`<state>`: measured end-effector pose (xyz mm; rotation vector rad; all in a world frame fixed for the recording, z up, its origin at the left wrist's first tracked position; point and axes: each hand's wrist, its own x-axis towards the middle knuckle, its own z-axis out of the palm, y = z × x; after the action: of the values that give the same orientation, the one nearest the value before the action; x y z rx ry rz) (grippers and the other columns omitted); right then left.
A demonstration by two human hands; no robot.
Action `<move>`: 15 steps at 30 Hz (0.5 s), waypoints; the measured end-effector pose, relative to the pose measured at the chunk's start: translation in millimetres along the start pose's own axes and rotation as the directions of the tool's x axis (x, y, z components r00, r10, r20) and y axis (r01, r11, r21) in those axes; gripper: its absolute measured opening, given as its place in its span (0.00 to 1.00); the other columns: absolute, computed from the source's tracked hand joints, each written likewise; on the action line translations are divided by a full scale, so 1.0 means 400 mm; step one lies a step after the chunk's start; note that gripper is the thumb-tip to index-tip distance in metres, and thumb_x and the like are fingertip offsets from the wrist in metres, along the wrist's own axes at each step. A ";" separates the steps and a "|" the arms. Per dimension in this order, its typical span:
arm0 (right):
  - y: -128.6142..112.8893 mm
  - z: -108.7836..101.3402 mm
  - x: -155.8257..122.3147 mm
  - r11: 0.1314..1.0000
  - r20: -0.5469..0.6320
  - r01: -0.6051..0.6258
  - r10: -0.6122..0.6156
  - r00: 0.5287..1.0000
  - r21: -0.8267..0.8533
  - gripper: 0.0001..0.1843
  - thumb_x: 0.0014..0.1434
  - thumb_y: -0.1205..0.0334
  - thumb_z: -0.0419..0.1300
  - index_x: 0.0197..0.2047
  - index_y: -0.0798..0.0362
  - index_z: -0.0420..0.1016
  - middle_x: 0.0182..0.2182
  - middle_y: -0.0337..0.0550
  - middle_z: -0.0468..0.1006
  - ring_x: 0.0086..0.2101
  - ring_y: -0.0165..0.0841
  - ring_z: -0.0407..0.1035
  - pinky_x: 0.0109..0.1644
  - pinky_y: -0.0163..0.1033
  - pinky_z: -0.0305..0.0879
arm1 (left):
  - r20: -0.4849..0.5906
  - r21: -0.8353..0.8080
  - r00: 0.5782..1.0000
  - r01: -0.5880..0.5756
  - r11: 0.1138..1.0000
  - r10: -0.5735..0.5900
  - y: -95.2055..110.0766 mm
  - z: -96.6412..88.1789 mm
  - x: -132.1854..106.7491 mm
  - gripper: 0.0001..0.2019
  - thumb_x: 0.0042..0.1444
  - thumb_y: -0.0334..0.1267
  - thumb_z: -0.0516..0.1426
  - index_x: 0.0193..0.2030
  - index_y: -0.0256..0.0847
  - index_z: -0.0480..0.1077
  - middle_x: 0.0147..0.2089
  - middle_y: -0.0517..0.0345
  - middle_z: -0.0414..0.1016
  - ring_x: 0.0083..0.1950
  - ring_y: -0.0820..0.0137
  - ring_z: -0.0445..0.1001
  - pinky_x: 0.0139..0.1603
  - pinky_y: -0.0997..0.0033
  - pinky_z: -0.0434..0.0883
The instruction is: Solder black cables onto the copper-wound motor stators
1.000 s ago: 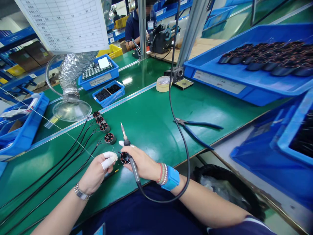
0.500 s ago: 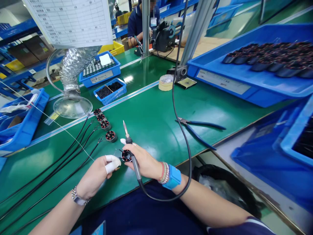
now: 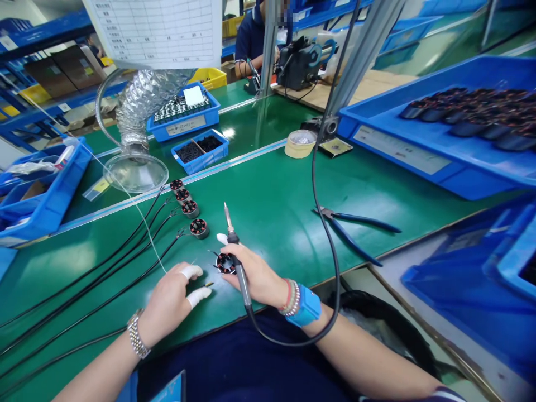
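1. Location: The right hand [image 3: 259, 273] is holding a small round ring with a grey rim and reddish windings [image 3: 221, 261] above the glossy green tabletop [image 3: 268, 195], at 2 o'clock from the left hand [image 3: 167, 296].
2. Grip: The right hand is also clasping a grey-and-black pencil-shaped soldering iron [image 3: 242, 282], its metal tip pointing between 11 and 12 o'clock. The left thumb and forefinger are standing wide apart; whether the other fingers are gripping the thin pale wire [image 3: 151, 240] cannot be told.
3. Handling: The ring is probably behaving as light and stiff, its windings and protruding leads as fragile. The outer wall is offering the safest hold.
4. Count: One ring is being held; four similar grey-rimmed rings [image 3: 198, 228] are standing at 10 to 11 o'clock from it. One pair of blue-handled metal pliers [image 3: 330, 215] is lying between 2 and 3 o'clock. Three white finger covers [image 3: 200, 297] are showing.
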<state>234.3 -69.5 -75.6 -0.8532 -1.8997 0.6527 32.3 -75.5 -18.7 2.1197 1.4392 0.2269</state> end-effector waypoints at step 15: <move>-0.110 0.000 0.053 0.995 -0.058 0.102 -0.102 0.993 -0.009 0.19 0.55 0.66 0.58 0.49 0.50 0.57 0.47 0.49 0.68 0.47 0.36 0.66 0.48 0.41 0.66 | -0.044 -0.363 0.999 -0.025 0.931 0.010 0.005 -0.129 -0.004 0.11 0.53 0.43 0.53 0.34 0.40 0.73 0.36 0.55 0.75 0.37 0.66 0.71 0.40 0.71 0.65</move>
<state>214.4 -80.2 -32.4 -0.7658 -1.8803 0.5542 10.7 -59.2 25.6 1.8332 1.2856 0.5068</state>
